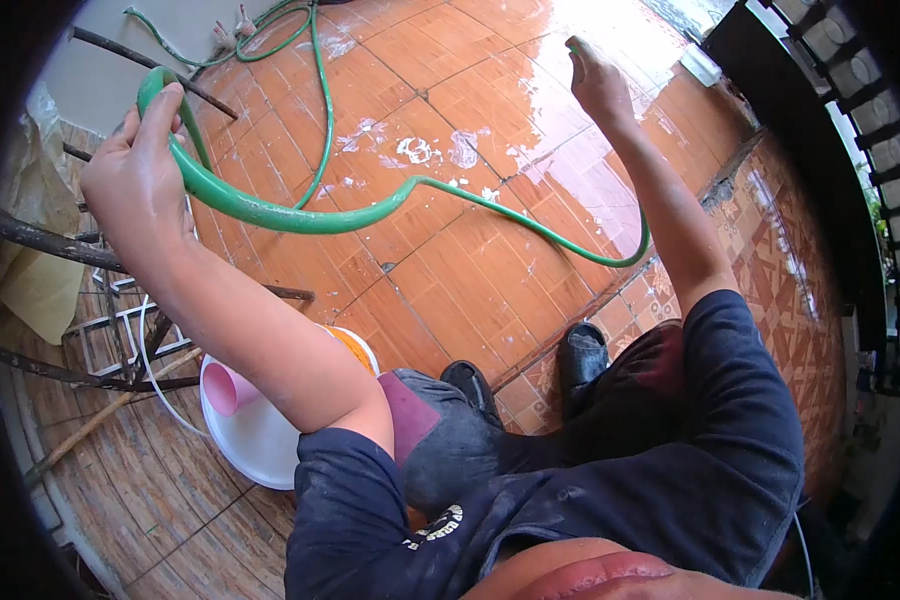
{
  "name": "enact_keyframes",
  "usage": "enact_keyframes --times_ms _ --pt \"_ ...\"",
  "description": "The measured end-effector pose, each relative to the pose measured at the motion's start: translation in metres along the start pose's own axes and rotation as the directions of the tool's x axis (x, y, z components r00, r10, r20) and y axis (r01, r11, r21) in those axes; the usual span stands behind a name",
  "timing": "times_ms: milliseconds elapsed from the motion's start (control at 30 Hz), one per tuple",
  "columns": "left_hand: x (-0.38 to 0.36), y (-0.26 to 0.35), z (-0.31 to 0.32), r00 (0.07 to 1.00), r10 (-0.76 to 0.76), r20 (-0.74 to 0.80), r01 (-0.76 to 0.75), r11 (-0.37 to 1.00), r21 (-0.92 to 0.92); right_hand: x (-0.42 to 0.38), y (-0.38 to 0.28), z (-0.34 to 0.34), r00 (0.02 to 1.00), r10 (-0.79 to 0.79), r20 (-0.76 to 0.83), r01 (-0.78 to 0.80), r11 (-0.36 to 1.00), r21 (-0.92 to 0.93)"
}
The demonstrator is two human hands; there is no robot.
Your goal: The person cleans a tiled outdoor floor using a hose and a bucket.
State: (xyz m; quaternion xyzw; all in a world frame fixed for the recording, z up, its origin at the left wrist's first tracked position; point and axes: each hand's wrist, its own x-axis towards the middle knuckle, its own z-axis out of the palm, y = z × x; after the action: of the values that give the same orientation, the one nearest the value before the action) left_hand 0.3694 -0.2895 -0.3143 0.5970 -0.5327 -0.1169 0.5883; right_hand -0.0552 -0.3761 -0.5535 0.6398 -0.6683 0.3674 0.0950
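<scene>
In the head view, the orange tile floor [450, 290] fills the middle and the top, smeared with white splotches [419, 150] at 12 o'clock and shining wet between 1 and 2 o'clock. A strip of patterned tiles [770, 220] borders it at 2 to 3 o'clock, with a dark railing beyond; wood-look flooring [170, 500] lies at 8 o'clock, and a pale wall [90, 75] rises at 10. The green hose [300, 217] hangs across the centre above the floor, bent sharply at 12 o'clock, then sags to 3 o'clock and passes behind the right forearm. The left hand [142, 165], at 10 o'clock, has its fingers clamped on a loop of it. The right hand [595, 85], at 1 o'clock, has curled fingers; I cannot tell whether they grip anything. More hose lies at 11 o'clock. Dark bent bars [60, 245] crowd the left arm at 9 o'clock, beside a yellowish sheet [35, 280]. A white bucket [260, 455] with a pink cup [232, 388] stands at 8 o'clock, partly hidden by that arm. Dark shoes [582, 355] sit at 4 and 6 o'clock.
</scene>
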Motion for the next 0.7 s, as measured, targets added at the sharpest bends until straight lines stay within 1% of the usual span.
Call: enact_keyframes --times_ms 67,133,233,267,333,400,533,600,667,700 --pt "0.0 0.0 0.001 1.0 -0.012 -0.016 0.012 1.0 -0.002 0.003 -0.008 -0.004 1.0 0.004 -0.002 -0.004 1.0 -0.007" --pt "0.0 0.0 0.002 0.999 -0.023 -0.031 0.023 1.0 -0.003 0.006 -0.013 -0.006 0.999 0.046 0.007 -0.046 0.999 -0.009" --pt "-0.001 0.0 0.003 0.998 -0.033 -0.047 0.032 0.999 -0.003 0.007 -0.016 -0.009 0.999 0.051 0.001 -0.051 0.999 0.001" --pt "-0.001 0.0 0.003 0.999 -0.024 -0.039 0.023 1.0 -0.02 0.007 -0.013 -0.007 0.999 0.048 0.004 -0.048 0.999 0.006" --pt "0.001 -0.003 0.001 0.999 -0.017 -0.038 0.016 0.999 -0.03 0.007 -0.007 -0.004 0.999 0.015 -0.047 -0.015 1.0 0.009" --pt "0.005 -0.01 0.0 1.0 0.001 -0.016 -0.002 0.999 -0.044 0.005 -0.002 -0.002 0.999 0.028 -0.025 -0.028 1.0 0.001" --pt "0.005 -0.012 0.0 0.999 0.031 -0.029 -0.031 0.999 -0.012 0.0 0.001 0.0 0.999 -0.021 -0.032 0.022 0.999 0.028" --pt "0.008 -0.015 -0.001 0.999 0.024 -0.03 -0.025 1.0 -0.013 0.002 0.001 -0.006 0.999 0.017 -0.048 -0.017 1.0 0.009" --pt "0.008 -0.015 -0.001 0.999 0.027 -0.024 -0.027 1.0 0.015 0.004 0.005 -0.013 0.997 0.013 -0.074 -0.01 0.999 0.042" --pt "0.007 -0.013 -0.001 0.999 0.026 -0.025 -0.026 1.0 0.015 0.006 0.007 -0.017 0.995 0.073 -0.073 -0.071 0.997 0.033"
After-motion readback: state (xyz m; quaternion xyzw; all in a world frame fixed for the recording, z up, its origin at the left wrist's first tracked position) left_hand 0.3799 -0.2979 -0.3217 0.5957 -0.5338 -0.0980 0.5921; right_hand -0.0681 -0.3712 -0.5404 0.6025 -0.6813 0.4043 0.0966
